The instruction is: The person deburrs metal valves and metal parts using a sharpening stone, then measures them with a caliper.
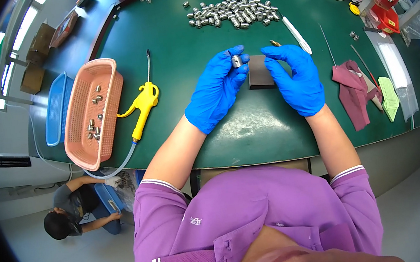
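1. The gloved left hand pinches a metal cylinder just left of a dark block.
2. The right hand curls beside the block, its grip unclear.
3. Beyond, similar cylinders lie piled on the worktop.

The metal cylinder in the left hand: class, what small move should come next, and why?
Perhaps bring the right hand nearer the cylinder: the left hand alone holds it, while the right, with a brass-coloured tip showing beside it, is close but not touching it.
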